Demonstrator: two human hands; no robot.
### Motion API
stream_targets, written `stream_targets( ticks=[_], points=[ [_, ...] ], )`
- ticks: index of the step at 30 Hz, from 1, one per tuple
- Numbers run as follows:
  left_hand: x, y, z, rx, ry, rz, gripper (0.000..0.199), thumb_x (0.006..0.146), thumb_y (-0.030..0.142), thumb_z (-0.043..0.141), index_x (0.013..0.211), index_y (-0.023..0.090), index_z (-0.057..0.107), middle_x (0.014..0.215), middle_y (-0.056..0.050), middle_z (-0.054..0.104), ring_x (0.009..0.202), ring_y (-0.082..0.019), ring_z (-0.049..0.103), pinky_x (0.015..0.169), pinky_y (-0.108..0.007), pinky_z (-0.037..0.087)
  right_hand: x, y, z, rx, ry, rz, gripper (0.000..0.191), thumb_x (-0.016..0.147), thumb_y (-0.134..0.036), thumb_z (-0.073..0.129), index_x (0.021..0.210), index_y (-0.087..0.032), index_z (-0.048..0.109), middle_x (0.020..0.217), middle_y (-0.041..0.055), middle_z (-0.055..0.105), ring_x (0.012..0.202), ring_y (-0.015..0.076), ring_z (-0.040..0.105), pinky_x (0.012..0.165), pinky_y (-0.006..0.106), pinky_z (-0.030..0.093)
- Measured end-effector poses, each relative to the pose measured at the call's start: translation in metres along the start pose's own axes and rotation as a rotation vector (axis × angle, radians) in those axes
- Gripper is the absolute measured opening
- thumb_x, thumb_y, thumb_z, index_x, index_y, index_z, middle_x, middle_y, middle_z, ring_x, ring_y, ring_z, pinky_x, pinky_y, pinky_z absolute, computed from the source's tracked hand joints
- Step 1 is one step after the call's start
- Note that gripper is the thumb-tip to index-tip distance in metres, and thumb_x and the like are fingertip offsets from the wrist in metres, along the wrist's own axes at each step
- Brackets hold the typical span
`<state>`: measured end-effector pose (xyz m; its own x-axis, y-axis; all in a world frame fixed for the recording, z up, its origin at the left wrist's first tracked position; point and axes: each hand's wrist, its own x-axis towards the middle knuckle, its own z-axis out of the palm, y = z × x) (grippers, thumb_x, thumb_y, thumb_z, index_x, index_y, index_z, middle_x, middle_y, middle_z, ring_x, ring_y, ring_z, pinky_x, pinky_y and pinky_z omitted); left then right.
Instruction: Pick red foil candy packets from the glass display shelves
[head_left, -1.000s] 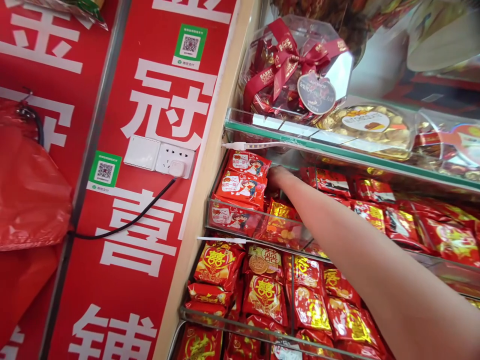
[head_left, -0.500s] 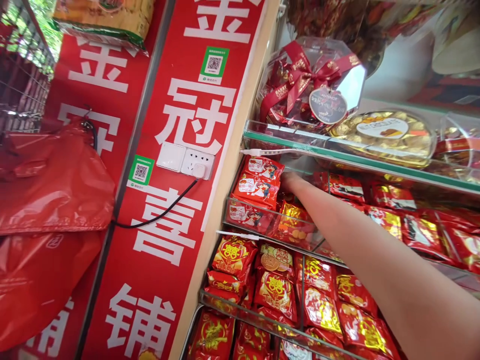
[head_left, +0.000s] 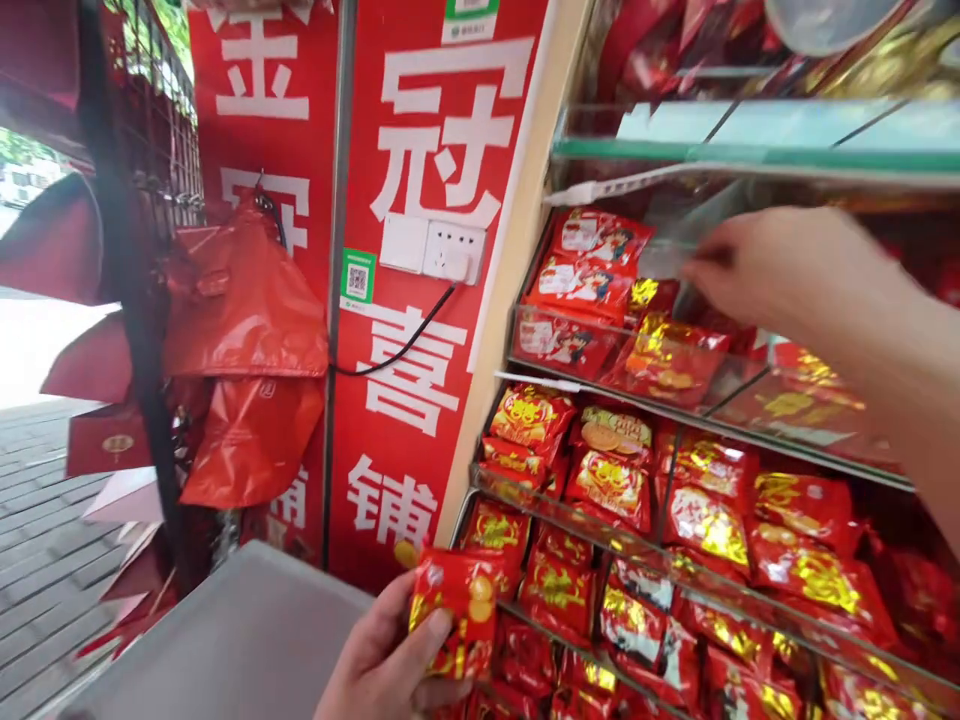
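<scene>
My left hand (head_left: 401, 650), low in the view, grips a red and gold snack packet (head_left: 461, 610) with the thumb across its front. Up at the shelf, my right hand (head_left: 757, 260) is closed with its fingertips pinched together, slightly blurred. A clear plastic panel (head_left: 667, 258) lies by those fingertips; whether they hold it I cannot tell. To their left, in the same bin, are red packets with cartoon couples (head_left: 589, 265). Below the hand rests a red and gold packet (head_left: 671, 350) behind the clear shelf front.
Tiers of red packets (head_left: 611, 485) fill the lower shelves. A glass shelf edge (head_left: 750, 152) runs just above my right hand. A grey flat surface (head_left: 262, 640) is at lower left. Red bags (head_left: 247, 340) hang beside the red sign, which has a power socket (head_left: 454, 250).
My right hand has drawn back out of the bin toward the right. My left hand has come into view with a snack packet. The view has tilted down and turned left.
</scene>
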<state>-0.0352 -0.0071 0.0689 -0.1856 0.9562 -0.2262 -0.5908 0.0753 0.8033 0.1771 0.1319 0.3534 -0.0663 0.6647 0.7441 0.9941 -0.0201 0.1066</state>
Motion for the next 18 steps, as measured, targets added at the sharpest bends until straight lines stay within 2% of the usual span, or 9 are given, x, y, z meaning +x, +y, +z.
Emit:
stream_targets(
  ticks=[2,3,5,6,7,9,11,15,18],
  points=[
    [0.000,0.001,0.011,0.069,-0.105,0.032,0.054,0.061,0.039,0.077,0.105,0.024,0.050,0.107,-0.005,0.066,0.082,-0.024,0.066,0.054,-0.031,0.057,-0.075,0.001,0.006,0.239,0.260,-0.026,0.058,0.082,-0.056,0.033,0.089,-0.010,0.069,0.088,0.0085,0.069,0.090,0.0223,0.061,0.068,0.037,0.035],
    [-0.001,0.000,0.017,0.109,-0.166,0.051,0.048,0.065,0.036,0.075,0.103,0.024,0.049,0.106,-0.004,0.066,0.076,-0.021,0.066,0.050,-0.028,0.056,-0.113,-0.001,0.014,0.458,0.249,-0.047,0.048,0.082,-0.054,0.038,0.086,-0.016,0.068,0.078,0.0055,0.069,0.074,0.0171,0.061,0.062,0.032,0.039],
    [-0.006,-0.002,0.030,0.201,-0.289,0.064,0.040,0.069,0.032,0.072,0.098,0.024,0.046,0.095,-0.001,0.068,0.060,-0.014,0.063,0.041,-0.022,0.050,-0.182,-0.010,0.040,0.904,-0.112,-0.075,0.041,0.077,-0.057,0.049,0.095,-0.023,0.064,0.073,0.0017,0.067,0.060,0.0138,0.058,0.055,0.027,0.044],
    [-0.009,-0.004,0.038,0.244,-0.346,0.063,0.037,0.069,0.030,0.072,0.094,0.024,0.045,0.087,0.001,0.068,0.055,-0.011,0.060,0.040,-0.019,0.048,-0.208,-0.016,0.054,1.058,-0.382,-0.063,0.042,0.076,-0.055,0.053,0.104,-0.024,0.060,0.077,0.0012,0.066,0.059,0.0135,0.057,0.053,0.026,0.045],
    [-0.011,-0.006,0.045,0.280,-0.393,0.062,0.036,0.069,0.028,0.072,0.090,0.023,0.045,0.080,0.002,0.068,0.053,-0.009,0.059,0.042,-0.017,0.047,-0.229,-0.021,0.068,1.201,-0.520,-0.026,0.037,0.079,-0.054,0.050,0.094,-0.022,0.062,0.068,-0.0002,0.062,0.054,0.0124,0.053,0.047,0.024,0.042],
    [-0.013,-0.011,0.057,0.317,-0.437,0.079,0.034,0.066,0.024,0.074,0.085,0.021,0.046,0.072,0.004,0.066,0.057,-0.009,0.058,0.051,-0.017,0.048,-0.254,-0.026,0.088,1.374,-0.614,0.096,0.037,0.081,-0.053,0.047,0.068,-0.019,0.057,0.056,-0.0030,0.049,0.050,0.0099,0.044,0.045,0.021,0.036],
    [-0.011,-0.021,0.065,0.304,-0.418,0.140,0.033,0.063,0.026,0.076,0.081,0.020,0.049,0.072,0.004,0.065,0.064,-0.010,0.058,0.060,-0.019,0.049,-0.265,-0.026,0.096,1.438,-0.518,0.219,0.041,0.081,-0.052,0.048,0.056,-0.019,0.045,0.053,-0.0049,0.038,0.049,0.0087,0.037,0.046,0.020,0.033],
    [0.001,-0.048,0.070,0.299,-0.243,0.295,0.031,0.067,0.044,0.070,0.077,0.019,0.055,0.072,0.002,0.060,0.068,-0.012,0.054,0.065,-0.023,0.045,-0.277,-0.020,0.093,1.423,-0.349,0.429,0.040,0.082,-0.050,0.047,0.056,-0.020,0.042,0.055,-0.0038,0.039,0.053,0.0102,0.038,0.050,0.021,0.034],
    [0.008,-0.062,0.074,0.300,-0.092,0.388,0.034,0.071,0.052,0.063,0.068,0.019,0.052,0.062,0.004,0.052,0.060,-0.011,0.045,0.060,-0.022,0.039,-0.287,-0.020,0.090,1.405,-0.257,0.569,0.041,0.082,-0.051,0.046,0.056,-0.019,0.043,0.056,-0.0029,0.041,0.054,0.0109,0.038,0.051,0.021,0.034]
  ],
)
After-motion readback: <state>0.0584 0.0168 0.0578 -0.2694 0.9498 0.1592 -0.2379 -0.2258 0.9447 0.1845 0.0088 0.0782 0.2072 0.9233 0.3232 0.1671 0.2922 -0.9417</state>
